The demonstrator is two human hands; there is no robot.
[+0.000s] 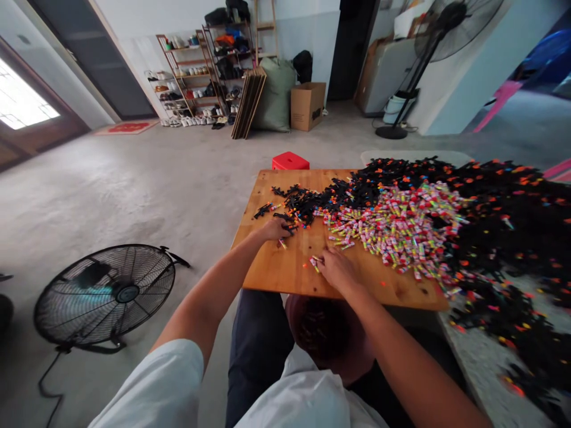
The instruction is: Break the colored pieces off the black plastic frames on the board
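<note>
Head view: two hands (274,228) (336,268); one board (276,267)

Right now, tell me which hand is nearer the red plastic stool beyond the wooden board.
Left. The left hand rests among black pieces below the red plastic stool; the right hand lies nearer the person, at the board's front edge.

We see our two bare forearms, with short white sleeves (156,386) at the lower left of the frame, a white shirt front at the bottom centre, and dark blue trousers (256,351) beneath.
</note>
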